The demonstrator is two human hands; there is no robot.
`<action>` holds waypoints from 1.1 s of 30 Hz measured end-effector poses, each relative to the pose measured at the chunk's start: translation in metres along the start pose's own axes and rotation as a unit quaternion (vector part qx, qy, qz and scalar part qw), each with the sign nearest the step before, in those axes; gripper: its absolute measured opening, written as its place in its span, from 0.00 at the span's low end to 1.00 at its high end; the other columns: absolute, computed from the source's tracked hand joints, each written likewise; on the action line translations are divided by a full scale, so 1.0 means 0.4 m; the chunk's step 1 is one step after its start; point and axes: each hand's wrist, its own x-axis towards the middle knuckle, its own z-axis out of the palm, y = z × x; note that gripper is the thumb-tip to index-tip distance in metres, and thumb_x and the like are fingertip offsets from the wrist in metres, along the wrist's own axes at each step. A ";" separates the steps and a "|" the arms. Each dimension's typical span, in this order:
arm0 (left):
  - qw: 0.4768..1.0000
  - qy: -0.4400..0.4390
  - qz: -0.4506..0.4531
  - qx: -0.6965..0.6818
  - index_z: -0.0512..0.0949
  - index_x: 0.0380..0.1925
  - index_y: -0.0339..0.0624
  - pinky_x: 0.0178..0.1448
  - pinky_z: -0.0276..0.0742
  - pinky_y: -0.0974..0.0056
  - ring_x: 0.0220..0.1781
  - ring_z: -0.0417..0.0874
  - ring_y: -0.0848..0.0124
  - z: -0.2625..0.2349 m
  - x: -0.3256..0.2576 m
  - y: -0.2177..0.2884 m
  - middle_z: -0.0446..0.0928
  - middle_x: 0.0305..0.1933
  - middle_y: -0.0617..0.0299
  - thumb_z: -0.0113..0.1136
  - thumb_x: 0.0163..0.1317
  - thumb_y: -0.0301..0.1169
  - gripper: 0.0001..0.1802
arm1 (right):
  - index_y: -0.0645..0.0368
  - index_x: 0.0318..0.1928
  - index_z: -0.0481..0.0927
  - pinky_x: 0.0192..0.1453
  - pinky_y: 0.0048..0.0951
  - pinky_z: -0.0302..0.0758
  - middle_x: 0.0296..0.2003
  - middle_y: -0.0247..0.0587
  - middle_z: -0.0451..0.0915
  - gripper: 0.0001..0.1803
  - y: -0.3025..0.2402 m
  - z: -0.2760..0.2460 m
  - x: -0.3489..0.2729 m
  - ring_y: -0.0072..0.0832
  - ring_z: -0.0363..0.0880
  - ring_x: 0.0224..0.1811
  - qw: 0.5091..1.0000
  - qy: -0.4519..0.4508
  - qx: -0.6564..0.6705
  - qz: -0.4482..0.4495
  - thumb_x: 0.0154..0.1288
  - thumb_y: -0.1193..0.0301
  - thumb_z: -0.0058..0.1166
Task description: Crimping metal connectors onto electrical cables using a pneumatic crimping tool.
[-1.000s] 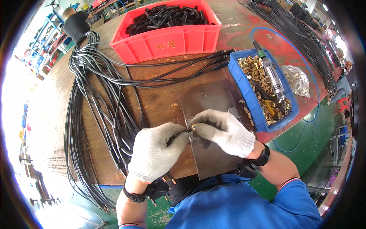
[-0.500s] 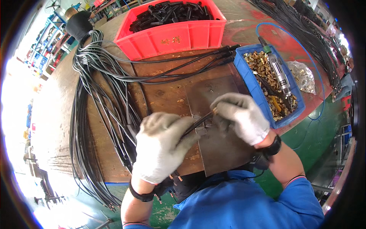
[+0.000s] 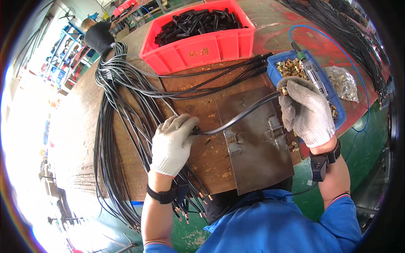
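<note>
A black cable (image 3: 242, 115) stretches in a shallow curve between my two gloved hands, above a dark metal plate (image 3: 255, 166) with small metal brackets. My left hand (image 3: 172, 145) is closed around the cable near a dark thicker piece at its left end. At the other end, my right hand (image 3: 309, 111) pinches the cable by a small brass fitting (image 3: 283, 90), beside a blue bin (image 3: 274, 76) of brass pieces. Part of that bin is hidden behind my right hand.
A red bin (image 3: 225, 48) of black sleeves stands at the back. Bundled black cables (image 3: 110, 139) drape over the left side. A pneumatic tool (image 3: 313, 76) with a blue hose lies across the blue bin, near a clear plastic bag (image 3: 342, 84). A person (image 3: 99, 36) works far left.
My hands have moved apart: the right went up and right to the blue bin, the left slightly down. The cable now spans the gap, and a brass fitting shows at my right fingers.
</note>
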 end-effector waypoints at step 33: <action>0.929 -0.052 -0.012 -0.365 0.83 0.59 0.35 0.52 0.84 0.56 0.45 0.88 0.54 -0.023 -0.077 0.196 0.85 0.47 0.50 0.70 0.73 0.50 0.29 | 0.57 0.50 0.87 0.42 0.36 0.87 0.41 0.44 0.91 0.10 -0.033 0.024 -0.105 0.43 0.93 0.41 0.841 -0.257 -0.367 -0.303 0.71 0.74 0.71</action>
